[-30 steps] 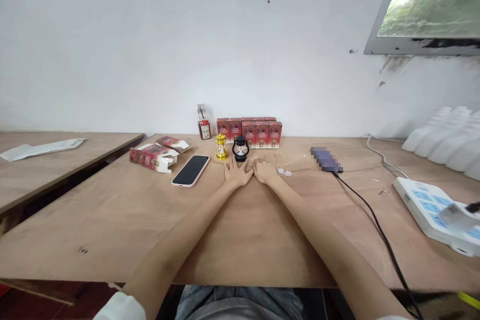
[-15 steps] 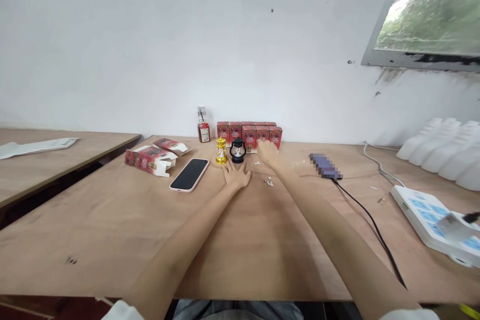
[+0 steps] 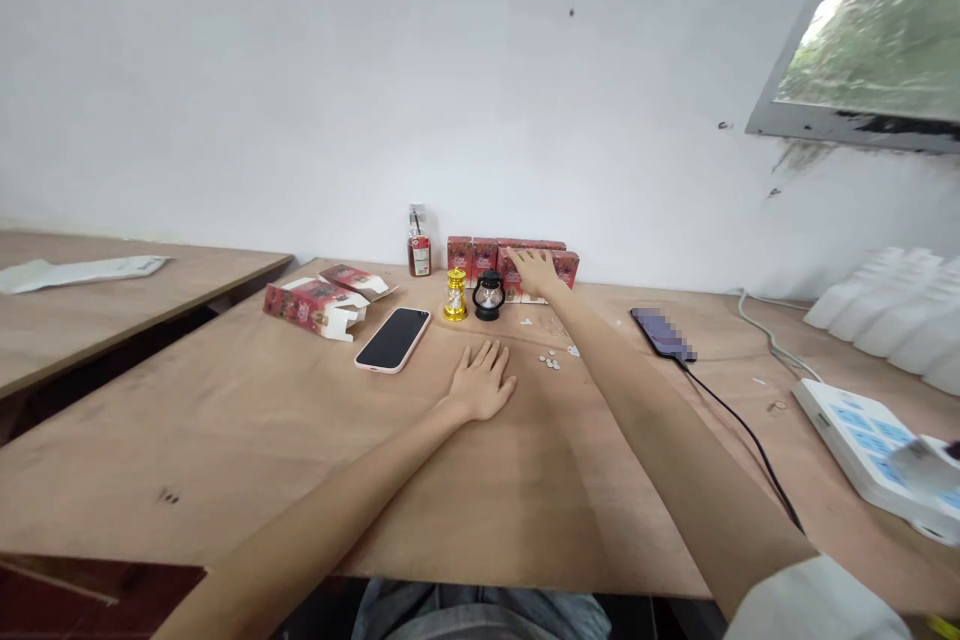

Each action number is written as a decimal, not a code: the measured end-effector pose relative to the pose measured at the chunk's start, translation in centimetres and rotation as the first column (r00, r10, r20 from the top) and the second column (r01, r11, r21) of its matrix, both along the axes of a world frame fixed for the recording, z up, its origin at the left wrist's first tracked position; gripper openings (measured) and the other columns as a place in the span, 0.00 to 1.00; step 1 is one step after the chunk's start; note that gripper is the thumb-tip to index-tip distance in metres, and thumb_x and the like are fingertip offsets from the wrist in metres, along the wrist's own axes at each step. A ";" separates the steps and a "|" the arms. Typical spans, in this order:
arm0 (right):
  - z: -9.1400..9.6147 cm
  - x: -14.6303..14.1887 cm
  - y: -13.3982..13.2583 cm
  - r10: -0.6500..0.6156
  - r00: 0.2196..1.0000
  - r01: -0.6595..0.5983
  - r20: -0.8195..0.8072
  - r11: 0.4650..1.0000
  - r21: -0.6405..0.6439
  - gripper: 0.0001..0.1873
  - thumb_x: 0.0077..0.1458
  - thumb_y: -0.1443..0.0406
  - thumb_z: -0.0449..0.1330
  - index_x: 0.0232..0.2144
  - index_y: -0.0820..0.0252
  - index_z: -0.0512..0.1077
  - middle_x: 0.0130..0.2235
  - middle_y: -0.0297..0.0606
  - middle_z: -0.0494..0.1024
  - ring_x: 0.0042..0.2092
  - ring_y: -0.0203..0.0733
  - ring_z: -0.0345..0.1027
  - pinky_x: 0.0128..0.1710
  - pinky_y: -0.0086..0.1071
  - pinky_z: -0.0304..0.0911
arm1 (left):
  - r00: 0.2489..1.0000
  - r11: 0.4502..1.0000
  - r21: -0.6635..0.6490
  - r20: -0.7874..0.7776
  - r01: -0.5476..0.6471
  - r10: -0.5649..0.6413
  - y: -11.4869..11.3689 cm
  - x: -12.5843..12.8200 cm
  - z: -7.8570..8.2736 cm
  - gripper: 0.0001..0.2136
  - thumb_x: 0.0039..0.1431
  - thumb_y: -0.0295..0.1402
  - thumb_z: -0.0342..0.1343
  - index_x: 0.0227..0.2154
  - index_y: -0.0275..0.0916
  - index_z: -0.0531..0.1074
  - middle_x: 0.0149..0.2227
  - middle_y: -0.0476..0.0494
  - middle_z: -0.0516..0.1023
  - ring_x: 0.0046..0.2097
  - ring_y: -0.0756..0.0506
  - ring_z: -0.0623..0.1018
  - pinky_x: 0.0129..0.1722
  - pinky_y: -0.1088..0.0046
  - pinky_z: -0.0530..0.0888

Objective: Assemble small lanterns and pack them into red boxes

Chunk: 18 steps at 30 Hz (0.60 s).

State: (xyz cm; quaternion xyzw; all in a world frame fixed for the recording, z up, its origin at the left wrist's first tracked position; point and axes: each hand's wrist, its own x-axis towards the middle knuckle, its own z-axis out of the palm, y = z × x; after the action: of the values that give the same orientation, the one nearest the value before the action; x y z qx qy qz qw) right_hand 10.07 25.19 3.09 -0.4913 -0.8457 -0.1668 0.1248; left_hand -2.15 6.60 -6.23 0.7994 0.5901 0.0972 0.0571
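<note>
My left hand [image 3: 480,384] lies palm down on the wooden table, fingers spread, holding nothing. Stretched forward, my right hand [image 3: 535,272] has its fingers apart over the front of the row of small red boxes [image 3: 460,258] by the wall; it hides part of them, and I cannot tell how firmly it touches. Just left of that hand stand a small black lantern [image 3: 489,298] and a gold lantern [image 3: 455,296], both upright. Several small white round pieces [image 3: 550,360] lie on the table to the right of my left hand.
Left of the lanterns lie a phone [image 3: 393,340] and opened red cartons [image 3: 306,306]. A bottle [image 3: 420,252] stands near the wall. At right are a cabled phone [image 3: 663,333], a power strip [image 3: 862,450] and white plastic bottles [image 3: 885,305]. A gap separates the left table [image 3: 150,310].
My left hand has drawn back from the lanterns toward me. My right hand's fingers have gone from curled to spread over the red boxes. The view has shifted slightly.
</note>
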 end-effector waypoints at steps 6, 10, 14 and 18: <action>0.5 0.1 -0.8 -0.039 0.999 0.040 -0.019 0.999 0.027 0.33 0.44 0.73 0.57 0.55 0.66 0.57 0.57 0.55 0.62 0.58 0.59 0.53 0.54 0.52 0.52 | 0.973 0.973 -0.018 -0.028 0.228 -0.229 -4.6 -1.9 0.2 0.28 0.65 0.43 0.34 0.64 0.34 0.46 0.67 0.38 0.44 0.67 0.42 0.45 0.64 0.51 0.43; 0.6 0.0 -0.9 -0.037 0.999 0.037 -0.039 0.999 0.016 0.31 0.41 0.73 0.57 0.51 0.68 0.57 0.55 0.55 0.64 0.56 0.57 0.56 0.52 0.48 0.55 | 0.938 0.937 -0.029 0.010 0.348 -0.348 -9.0 -3.4 0.5 0.27 0.66 0.43 0.34 0.64 0.39 0.44 0.67 0.40 0.44 0.67 0.43 0.46 0.64 0.52 0.44; 0.6 0.1 -1.0 -0.023 0.999 0.021 -0.049 0.999 -0.034 0.31 0.41 0.75 0.56 0.51 0.68 0.56 0.49 0.53 0.70 0.51 0.54 0.62 0.48 0.45 0.57 | 0.899 0.898 -0.058 0.073 0.436 -0.432 -13.3 -4.8 1.1 0.27 0.66 0.42 0.36 0.65 0.43 0.39 0.67 0.45 0.43 0.67 0.44 0.45 0.65 0.53 0.41; 1.6 0.6 -1.5 -0.010 0.997 0.007 -0.080 1.000 -0.030 0.28 0.43 0.75 0.54 0.49 0.65 0.59 0.52 0.52 0.68 0.54 0.56 0.60 0.50 0.48 0.56 | 0.875 0.874 -0.095 0.149 0.477 -0.461 -16.4 -6.0 1.8 0.27 0.66 0.39 0.39 0.65 0.49 0.34 0.67 0.50 0.43 0.67 0.43 0.46 0.65 0.53 0.40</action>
State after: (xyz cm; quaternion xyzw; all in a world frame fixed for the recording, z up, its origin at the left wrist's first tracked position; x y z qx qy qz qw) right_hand 10.63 23.72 4.65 -0.5029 -0.8403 -0.1352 0.1506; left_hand -8.11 -9.81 -4.38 0.9058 0.3790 0.0909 0.1661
